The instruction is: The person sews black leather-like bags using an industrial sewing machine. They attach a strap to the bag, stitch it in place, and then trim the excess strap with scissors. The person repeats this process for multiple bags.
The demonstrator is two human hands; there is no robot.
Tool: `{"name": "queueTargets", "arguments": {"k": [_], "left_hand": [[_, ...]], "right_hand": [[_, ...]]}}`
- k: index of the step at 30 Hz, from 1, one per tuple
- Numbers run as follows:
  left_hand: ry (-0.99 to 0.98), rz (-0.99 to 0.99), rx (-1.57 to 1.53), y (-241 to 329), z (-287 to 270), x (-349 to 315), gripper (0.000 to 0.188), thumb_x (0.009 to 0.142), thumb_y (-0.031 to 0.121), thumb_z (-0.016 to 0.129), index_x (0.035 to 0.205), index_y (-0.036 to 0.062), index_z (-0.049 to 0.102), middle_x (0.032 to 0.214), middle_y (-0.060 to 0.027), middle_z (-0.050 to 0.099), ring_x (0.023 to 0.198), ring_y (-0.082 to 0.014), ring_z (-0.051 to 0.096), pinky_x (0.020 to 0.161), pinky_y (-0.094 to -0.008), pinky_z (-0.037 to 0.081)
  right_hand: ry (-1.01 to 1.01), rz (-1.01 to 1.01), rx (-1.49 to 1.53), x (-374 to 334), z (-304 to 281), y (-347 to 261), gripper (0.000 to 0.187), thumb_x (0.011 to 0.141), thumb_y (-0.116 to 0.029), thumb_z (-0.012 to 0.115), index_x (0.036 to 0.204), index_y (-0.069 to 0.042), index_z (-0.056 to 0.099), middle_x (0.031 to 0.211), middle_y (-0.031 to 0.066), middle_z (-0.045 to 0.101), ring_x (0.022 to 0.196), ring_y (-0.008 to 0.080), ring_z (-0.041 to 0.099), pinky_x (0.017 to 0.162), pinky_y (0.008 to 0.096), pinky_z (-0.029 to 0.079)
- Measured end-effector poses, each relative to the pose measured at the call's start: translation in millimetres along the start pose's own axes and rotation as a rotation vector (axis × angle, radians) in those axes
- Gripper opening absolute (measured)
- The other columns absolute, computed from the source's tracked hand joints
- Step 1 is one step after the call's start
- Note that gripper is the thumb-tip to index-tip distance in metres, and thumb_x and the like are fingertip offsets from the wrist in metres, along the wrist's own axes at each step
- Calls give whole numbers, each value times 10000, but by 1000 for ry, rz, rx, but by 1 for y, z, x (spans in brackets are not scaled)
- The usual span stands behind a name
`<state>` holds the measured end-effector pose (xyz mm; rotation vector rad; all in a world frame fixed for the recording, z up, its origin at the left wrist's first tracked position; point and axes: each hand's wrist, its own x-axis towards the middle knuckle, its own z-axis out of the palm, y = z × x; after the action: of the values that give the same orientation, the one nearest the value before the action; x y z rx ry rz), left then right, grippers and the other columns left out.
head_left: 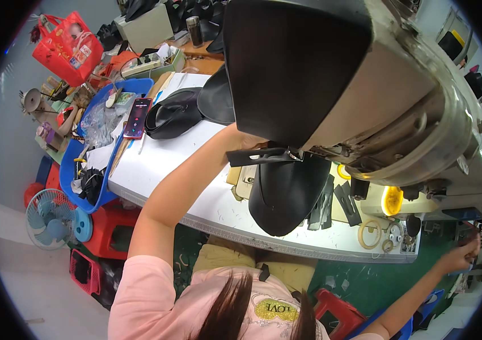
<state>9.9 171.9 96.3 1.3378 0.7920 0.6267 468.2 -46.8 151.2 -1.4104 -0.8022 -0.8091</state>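
A sewing machine [422, 107] fills the upper right, and a large dark panel at its end blocks part of the view. Under the needle area lies a curved black leather-like piece [289, 195], its rounded end toward me. A narrow black strip [255, 157] with a slot sits across its far end. My left hand [248, 137] reaches to that far end; its fingers are mostly hidden behind the machine. Off to the right, past the table's end, my right hand [461, 256] is raised with curled fingers; whatever it grips cannot be made out.
Several slotted black strips [347, 204] lie right of the piece, near a tape roll [370, 234] and a lit yellow lamp [392, 200]. Black shoe parts [173, 113] and a phone [138, 118] are at left, beside blue bins [106, 195]. A fan [51, 220] stands lower left.
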Motion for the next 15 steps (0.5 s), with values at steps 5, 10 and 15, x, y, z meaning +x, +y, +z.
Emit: {"name": "queueTargets", "arguments": {"k": [5,10,15], "left_hand": [[7,31,-221,-20,20,-30,360,667,21,675,1004,16,549,854,-33,595,768,-94,557,699,-215,460],[-106,115,-296,-72,18,-90,392,674,-8,646,1049,15,535,991,-55,580,917,-130,540,789,-269,437],[-230,597,-119,-81,21,-115,123,727,81,620,822,104,545,794,-20,533,871,-204,506,940,-403,307]], "right_hand": [[-620,-304,349,-126,10,-44,221,877,-196,483,839,10,551,769,63,548,700,138,499,689,283,426],[-1349,291,764,-222,34,-127,455,836,-317,503,1148,0,410,895,92,482,771,144,490,688,282,419],[-1734,195,1002,-245,36,-182,174,777,-68,570,910,7,488,842,99,499,717,180,517,649,272,421]]}}
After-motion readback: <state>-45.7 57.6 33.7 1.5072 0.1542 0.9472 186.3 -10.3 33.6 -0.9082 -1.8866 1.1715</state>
